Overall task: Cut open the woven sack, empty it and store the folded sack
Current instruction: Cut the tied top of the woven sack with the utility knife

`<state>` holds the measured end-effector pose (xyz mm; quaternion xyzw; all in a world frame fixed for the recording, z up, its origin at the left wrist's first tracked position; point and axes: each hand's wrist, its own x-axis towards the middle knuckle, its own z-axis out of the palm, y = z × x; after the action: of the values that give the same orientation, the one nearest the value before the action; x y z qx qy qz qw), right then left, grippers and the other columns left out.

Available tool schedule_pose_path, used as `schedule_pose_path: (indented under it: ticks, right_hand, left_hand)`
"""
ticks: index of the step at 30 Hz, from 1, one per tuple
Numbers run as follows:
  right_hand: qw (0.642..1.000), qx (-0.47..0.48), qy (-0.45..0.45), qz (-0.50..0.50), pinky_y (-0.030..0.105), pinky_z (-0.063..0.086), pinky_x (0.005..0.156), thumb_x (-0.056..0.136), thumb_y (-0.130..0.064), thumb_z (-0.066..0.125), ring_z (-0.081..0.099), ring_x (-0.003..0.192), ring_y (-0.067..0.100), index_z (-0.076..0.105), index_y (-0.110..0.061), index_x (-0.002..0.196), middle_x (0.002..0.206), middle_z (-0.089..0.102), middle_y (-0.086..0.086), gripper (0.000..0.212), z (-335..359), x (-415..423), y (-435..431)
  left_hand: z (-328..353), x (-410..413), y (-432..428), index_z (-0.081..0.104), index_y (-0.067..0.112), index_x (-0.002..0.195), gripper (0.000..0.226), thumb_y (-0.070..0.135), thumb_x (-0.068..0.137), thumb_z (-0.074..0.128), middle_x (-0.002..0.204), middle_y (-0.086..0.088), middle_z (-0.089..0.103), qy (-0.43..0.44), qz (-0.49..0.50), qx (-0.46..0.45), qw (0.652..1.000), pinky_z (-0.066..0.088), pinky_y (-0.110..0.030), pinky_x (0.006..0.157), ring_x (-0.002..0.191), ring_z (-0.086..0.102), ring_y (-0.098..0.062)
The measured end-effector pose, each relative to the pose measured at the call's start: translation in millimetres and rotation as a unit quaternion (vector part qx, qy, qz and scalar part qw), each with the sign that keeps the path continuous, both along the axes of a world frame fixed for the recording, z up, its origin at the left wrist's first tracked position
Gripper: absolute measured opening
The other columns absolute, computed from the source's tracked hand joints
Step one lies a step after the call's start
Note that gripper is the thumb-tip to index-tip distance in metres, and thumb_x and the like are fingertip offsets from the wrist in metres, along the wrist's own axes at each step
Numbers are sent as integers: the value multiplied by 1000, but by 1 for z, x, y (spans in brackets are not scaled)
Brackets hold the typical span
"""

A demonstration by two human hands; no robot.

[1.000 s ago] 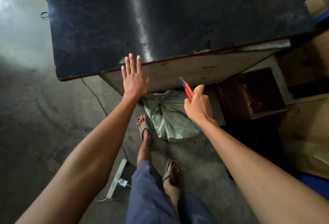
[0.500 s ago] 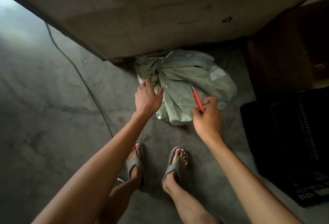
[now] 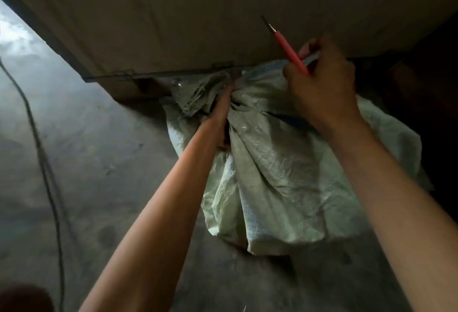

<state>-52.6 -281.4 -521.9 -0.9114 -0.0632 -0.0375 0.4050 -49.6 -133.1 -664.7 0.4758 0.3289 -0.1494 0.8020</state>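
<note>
A pale green woven sack [image 3: 285, 175] lies on the concrete floor, its tied neck against the foot of a table. My left hand [image 3: 220, 108] grips the bunched neck of the sack, fingers mostly hidden in the folds. My right hand [image 3: 322, 83] rests on the sack's upper right and holds a red utility knife [image 3: 290, 51], whose blade tip points up and left, away from the sack.
The table's pale side panel [image 3: 198, 14] fills the top of the view, with a metal strip along its lower edge. A dark cable [image 3: 47, 168] runs down the floor at left. Dark objects stand to the right of the sack.
I have leaned in close to the sack. My left hand has closed round the tied neck, and my right hand with the knife has moved up onto the sack's top.
</note>
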Motion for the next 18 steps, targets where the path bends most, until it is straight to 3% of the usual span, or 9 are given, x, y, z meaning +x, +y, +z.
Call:
schedule_pose_path:
  ticks: [3, 5, 7, 10, 13, 16, 18]
  right_hand:
    - [1000, 24, 1, -2, 39, 55, 81, 89, -25, 60, 65, 92, 24, 54, -20, 97, 81, 54, -10, 11, 2, 16, 11]
    - [997, 77, -7, -13, 46, 55, 87, 88, -25, 60, 65, 95, 27, 51, -25, 92, 84, 57, -7, 10, 6, 8, 13]
    - [993, 118, 15, -11, 42, 53, 80, 89, -28, 60, 65, 90, 25, 49, -29, 89, 94, 65, 1, 11, 20, -8, 16]
    - [998, 55, 34, 8, 31, 43, 63, 94, -32, 58, 58, 76, 16, 53, -23, 95, 92, 63, 3, 10, 57, -42, 0]
    - [998, -31, 9, 45, 26, 37, 57, 97, -32, 56, 56, 76, 14, 49, -25, 103, 86, 56, -2, 12, 83, -65, -21]
    - [999, -33, -27, 20, 25, 34, 53, 98, -37, 56, 54, 74, 12, 51, -24, 113, 87, 55, -1, 21, 88, -74, -42]
    - [998, -39, -42, 0, 21, 35, 50, 98, -34, 57, 48, 67, 4, 53, -23, 117, 80, 48, -8, 23, 96, -79, -49]
  left_hand:
    - [4, 10, -4, 65, 6, 127, 44, 38, 103, 46, 122, -14, 70, -76, 14, -20, 997, 55, -35, 88, 113, 66, -31]
    - [15, 8, -5, 66, 0, 117, 35, 23, 106, 42, 114, -17, 69, -104, 46, -27, 993, 54, -35, 85, 105, 65, -33]
    - [32, -6, -7, 66, 1, 107, 30, 18, 105, 42, 110, -19, 69, -98, 75, -22, 992, 56, -36, 84, 93, 64, -30]
    - [63, -41, -17, 66, 1, 121, 34, 23, 98, 53, 131, -19, 65, -51, 78, -73, 993, 49, -45, 106, 105, 65, -32]
    - [100, -66, -24, 65, 3, 126, 37, 15, 91, 58, 133, -17, 65, -54, 53, -89, 993, 49, -48, 107, 122, 63, -32]
    - [134, -85, -41, 65, 6, 107, 21, 8, 88, 54, 116, -17, 65, -146, -18, -74, 986, 44, -45, 113, 107, 63, -31]
    - [153, -91, -51, 65, 7, 90, 14, 8, 91, 51, 95, -14, 67, -180, -44, -70, 980, 48, -42, 107, 91, 64, -28]
